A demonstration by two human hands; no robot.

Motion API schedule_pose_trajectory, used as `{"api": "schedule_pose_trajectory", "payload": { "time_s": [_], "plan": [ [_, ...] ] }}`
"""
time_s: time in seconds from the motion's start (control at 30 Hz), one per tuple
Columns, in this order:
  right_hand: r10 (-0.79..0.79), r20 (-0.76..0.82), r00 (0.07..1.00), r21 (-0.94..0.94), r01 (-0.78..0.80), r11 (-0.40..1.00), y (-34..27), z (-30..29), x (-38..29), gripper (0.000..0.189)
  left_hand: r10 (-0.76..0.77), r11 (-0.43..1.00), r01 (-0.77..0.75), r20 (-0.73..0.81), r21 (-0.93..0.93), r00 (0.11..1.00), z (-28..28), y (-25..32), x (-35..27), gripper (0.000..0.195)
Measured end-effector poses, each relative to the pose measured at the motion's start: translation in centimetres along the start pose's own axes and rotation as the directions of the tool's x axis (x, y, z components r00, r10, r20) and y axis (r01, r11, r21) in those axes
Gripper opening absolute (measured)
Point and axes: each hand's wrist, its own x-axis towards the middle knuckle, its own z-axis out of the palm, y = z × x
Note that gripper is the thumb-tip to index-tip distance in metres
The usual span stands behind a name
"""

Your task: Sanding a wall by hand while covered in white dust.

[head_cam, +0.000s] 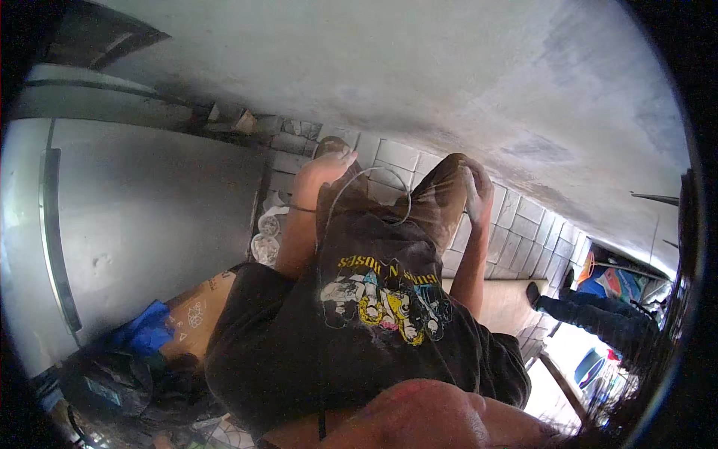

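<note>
My left hand point(332, 166) rests by my left knee point(331, 146), its fingers loosely bent and whitened with dust. I see nothing held in it. Over my right knee point(453, 168) lies my right hand point(478, 188), empty, with whitish dust on the thumb side. A thin grey cable point(408, 193) loops between my forearms, over my lap. My dusty brown trousers point(435, 202) and black printed T-shirt point(387, 370) fill the middle of the view. Ahead of my knees rises a pale, patchy wall point(437, 73).
A grey refrigerator point(162, 207) stands on my left. Near it are white containers point(266, 248), a cardboard box point(199, 306) and blue material point(147, 328). Paving blocks point(519, 224) cover the floor, with a tan sheet point(499, 303) on my right. Beyond it stands a person in jeans point(594, 317).
</note>
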Motion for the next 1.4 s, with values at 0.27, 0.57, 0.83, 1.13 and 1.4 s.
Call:
{"api": "schedule_pose_trajectory", "payload": {
  "time_s": [0.27,0.57,0.83,1.13,1.4],
  "plan": [
    [0.065,0.027,0.998,0.024,-0.066,0.998,1.3,0.1,-0.2,0.029,0.220,0.894,-0.398,-0.571,-0.206,0.791,-0.1,-1.3,1.9,0.074],
    [0.035,0.086,0.996,0.001,-0.035,0.999,0.8,0.4,0.1,0.027,0.668,0.418,-0.386,-0.009,-0.822,0.744,-0.9,-0.1,1.9,0.074],
    [-0.081,0.236,0.968,-0.051,0.095,0.994,-1.7,0.4,0.5,0.025,0.414,0.417,-0.463,-0.290,-0.782,0.863,1.3,-1.7,3.2,0.080],
    [-0.332,0.276,0.902,0.064,0.328,0.943,-10.2,2.6,9.3,0.022,0.318,0.602,-0.560,-0.473,-0.569,0.822,-4.9,2.4,-0.2,0.070],
    [-0.487,0.230,0.842,0.224,0.441,0.869,-13.0,0.8,13.9,0.022,0.503,0.546,-0.800,-0.667,-0.249,0.551,-12.0,13.3,-5.1,0.058]
  ]
}}
